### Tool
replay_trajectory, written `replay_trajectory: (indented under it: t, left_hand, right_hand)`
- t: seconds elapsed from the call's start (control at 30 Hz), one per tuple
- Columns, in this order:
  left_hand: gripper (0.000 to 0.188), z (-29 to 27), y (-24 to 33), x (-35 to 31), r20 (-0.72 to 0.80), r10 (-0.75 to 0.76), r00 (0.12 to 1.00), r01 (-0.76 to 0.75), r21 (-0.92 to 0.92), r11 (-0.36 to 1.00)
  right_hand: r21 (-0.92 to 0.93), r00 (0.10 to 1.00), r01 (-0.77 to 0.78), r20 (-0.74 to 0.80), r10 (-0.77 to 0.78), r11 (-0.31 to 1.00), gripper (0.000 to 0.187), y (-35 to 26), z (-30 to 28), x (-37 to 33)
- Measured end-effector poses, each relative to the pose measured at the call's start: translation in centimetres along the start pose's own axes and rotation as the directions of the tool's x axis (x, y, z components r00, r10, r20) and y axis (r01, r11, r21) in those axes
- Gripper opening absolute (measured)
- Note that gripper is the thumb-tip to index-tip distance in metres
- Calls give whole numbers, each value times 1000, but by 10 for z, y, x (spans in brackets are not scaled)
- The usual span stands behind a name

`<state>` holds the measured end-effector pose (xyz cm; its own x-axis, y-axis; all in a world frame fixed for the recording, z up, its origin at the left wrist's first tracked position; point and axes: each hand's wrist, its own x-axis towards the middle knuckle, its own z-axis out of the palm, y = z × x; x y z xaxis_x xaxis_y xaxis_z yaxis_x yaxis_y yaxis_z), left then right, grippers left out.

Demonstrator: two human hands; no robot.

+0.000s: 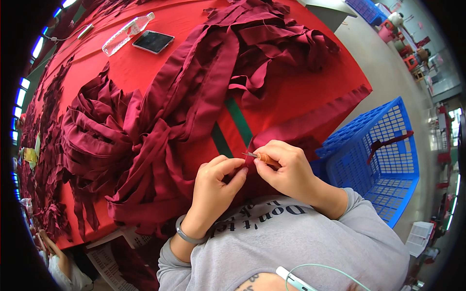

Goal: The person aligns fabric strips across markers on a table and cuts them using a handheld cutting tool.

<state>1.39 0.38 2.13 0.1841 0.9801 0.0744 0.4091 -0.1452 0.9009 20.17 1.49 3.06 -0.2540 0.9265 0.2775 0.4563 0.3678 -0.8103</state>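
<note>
My left hand (212, 183) pinches the end of a maroon fabric strip (310, 117) between thumb and fingertips, close to my body. Between the fingers of my right hand (291, 169) is a seam ripper (265, 158) with an orange-brown handle, its thin metal tip pointing left at the pinched cloth. From there the strip runs away to the right across the red tabletop (296, 82). Beyond my hands, two dark green bands (238, 121) show on the red surface. A big knotted bundle of maroon strips (104, 133) lies to the left, its loose lengths reaching to the far side.
A blue plastic basket (383, 160) stands at the table's right edge, one strip hanging over its rim. Farther back lie a clear bottle (127, 35) and a phone (153, 41). More maroon strips (41, 145) hang along the far left. Another person's arm (54, 250) shows at lower left.
</note>
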Motion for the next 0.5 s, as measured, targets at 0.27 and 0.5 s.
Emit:
replay_trajectory:
  t: [0.27, 0.5]
  left_hand:
    - [14, 0, 0, -4, 55, 213, 976, -217, 93, 972]
    - [10, -1, 5, -7, 3, -33, 999, 33, -113, 993]
  right_hand:
    - [-52, 986, -11, 166, 20, 999, 8, -3, -3, -3]
    - [-29, 992, -79, -97, 76, 996, 7, -2, -11, 2]
